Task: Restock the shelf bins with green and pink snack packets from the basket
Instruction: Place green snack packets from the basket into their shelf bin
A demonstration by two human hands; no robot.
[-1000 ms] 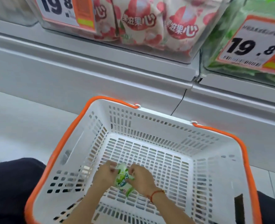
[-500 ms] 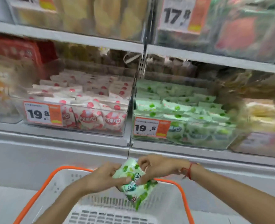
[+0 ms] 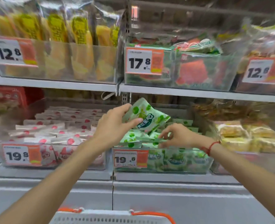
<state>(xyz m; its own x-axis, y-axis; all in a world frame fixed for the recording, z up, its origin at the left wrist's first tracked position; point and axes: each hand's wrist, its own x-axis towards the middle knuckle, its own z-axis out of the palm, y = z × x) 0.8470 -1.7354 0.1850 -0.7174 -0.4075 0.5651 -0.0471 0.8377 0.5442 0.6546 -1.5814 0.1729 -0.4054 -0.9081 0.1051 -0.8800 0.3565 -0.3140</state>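
The green snack packet [image 3: 145, 118] hangs tilted above the green bin [image 3: 173, 160], on the lower shelf [image 3: 52, 173], its left end caught in the grip of the left hand [image 3: 113, 126]. That hand's thumb lies across the packet's face and the fingers curl behind its upper edge, so the grip is narrow and closed on the packet. The packet is a soft, crinkled pillow-shaped pouch, pale green with darker green round fruit shapes and a dark label with white characters.

The right hand [image 3: 177, 135] is low over the green bin, fingers spread and bent, fingertips touching the green packets stacked inside; whether it pinches one cannot be told through the blur. A red cord bracelet [image 3: 211, 147] circles that wrist.

The green bin is a clear plastic box with straight walls, full of flat green pouches, with an orange and white price tag [image 3: 131, 158] reading 19.8 on its front. Just to its left stands the pink bin [image 3: 52, 157], clear too, filled with white pouches printed with pink-red fruit and carrying its own 19.8 tag. On the shelf above, clear bins hold yellow packets [image 3: 78, 46] and red-and-green ones. The white slotted basket [image 3: 111, 217] with an orange rim shows at the bottom edge.
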